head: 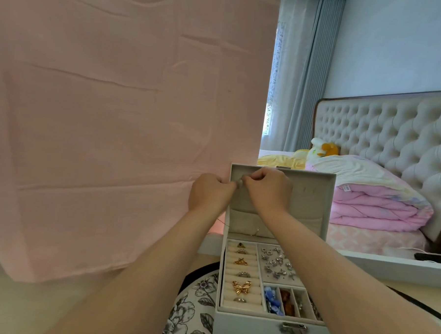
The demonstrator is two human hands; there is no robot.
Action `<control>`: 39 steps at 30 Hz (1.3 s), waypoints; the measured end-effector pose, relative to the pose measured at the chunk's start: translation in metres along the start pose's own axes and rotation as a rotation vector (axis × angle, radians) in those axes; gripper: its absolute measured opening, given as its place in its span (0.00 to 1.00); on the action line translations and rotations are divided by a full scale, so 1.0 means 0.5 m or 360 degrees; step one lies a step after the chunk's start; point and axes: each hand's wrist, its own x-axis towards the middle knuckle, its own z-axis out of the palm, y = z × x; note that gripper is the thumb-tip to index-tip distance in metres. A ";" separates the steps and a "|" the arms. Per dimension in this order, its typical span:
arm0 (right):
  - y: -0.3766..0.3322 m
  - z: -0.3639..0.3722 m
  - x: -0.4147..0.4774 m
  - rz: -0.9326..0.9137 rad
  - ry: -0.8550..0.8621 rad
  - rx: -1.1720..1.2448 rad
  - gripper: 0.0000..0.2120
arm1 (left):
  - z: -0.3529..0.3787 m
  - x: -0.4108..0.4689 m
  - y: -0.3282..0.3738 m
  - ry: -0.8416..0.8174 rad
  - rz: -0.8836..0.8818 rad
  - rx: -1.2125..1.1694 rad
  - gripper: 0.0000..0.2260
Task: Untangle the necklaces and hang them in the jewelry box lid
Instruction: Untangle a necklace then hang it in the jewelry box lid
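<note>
- Bedroom backdrop: pink cloth [113, 135] at left, tufted headboard [395, 130] at right; jewelry box [247, 324] open on floral fabric [194, 306].
- Left hand [207, 194] and right hand [266, 189] meet at the upper left of the lid [312, 197], both pinching the necklace [223, 222]; its chain trails toward the lid pocket.
- Assessment: chain likely very light, limp and kink-prone; hold near the clasp.

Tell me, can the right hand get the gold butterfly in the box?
Probably yes. The gold butterfly lies uncovered in the open box. But the right hand is busy up at the lid, pinching the necklace together with the left hand, so it must let go first.
</note>
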 end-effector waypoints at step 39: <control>0.020 -0.134 -0.080 0.0124 -0.0836 0.0216 0.07 | 0.029 -0.124 -0.032 -0.0959 -0.0049 -0.0498 0.09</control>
